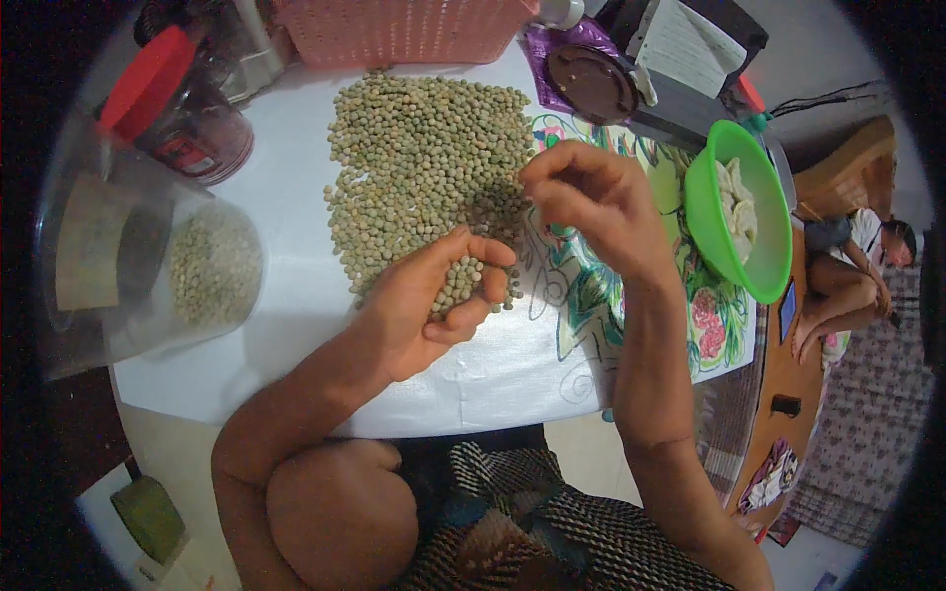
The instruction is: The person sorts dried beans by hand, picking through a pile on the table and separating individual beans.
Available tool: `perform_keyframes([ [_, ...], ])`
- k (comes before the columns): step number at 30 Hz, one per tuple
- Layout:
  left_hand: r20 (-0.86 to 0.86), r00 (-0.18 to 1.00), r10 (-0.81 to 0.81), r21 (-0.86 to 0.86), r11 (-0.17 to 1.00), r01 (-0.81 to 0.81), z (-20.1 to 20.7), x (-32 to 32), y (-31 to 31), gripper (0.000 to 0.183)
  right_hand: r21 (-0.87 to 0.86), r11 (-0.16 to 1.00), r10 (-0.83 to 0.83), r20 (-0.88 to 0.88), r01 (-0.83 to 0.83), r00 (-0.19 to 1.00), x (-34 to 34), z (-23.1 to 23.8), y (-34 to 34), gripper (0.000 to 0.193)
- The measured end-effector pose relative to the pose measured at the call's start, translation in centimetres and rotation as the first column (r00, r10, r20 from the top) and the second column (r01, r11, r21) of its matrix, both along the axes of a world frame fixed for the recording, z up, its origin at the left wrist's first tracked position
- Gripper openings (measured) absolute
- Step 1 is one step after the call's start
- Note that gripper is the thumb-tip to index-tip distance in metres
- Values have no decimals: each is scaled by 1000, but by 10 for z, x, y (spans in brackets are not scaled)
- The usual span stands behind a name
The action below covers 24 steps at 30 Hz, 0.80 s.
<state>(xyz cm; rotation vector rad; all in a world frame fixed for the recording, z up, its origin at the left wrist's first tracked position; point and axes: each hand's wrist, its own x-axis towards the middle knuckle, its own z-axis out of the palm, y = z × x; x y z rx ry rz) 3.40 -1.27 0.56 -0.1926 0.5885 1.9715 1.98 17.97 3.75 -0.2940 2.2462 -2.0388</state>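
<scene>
A broad layer of dried green peas (424, 148) lies spread over the white tablecloth (296, 266). My left hand (409, 305) is cupped palm up at the near edge of the peas, its fingers curled round a handful of peas (456, 286). To its upper right, my right hand (601, 202) hovers by the right edge of the layer. Its thumb and fingertips are drawn together in a pinch. Whatever may be between those fingertips is too small to make out.
Left stands a clear plastic container (148, 256) with peas inside, beside a red-lidded jar (182, 108). A pink basket (394, 34) is at the back. Right are a brown round lid (591, 84), a black device (680, 123) and a green bowl (705, 202) with pale pieces. A person (857, 261) sits beyond.
</scene>
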Motion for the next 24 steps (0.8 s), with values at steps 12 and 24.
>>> perform_keyframes([
  [12,-29,1000,12,-36,999,-13,1,1,1,31,742,661,-56,-99,111,994,-5,-16,15,23],
  [24,-22,1000,7,-95,995,-9,3,0,3,30,822,535,42,-255,194,966,-2,-17,3,15],
])
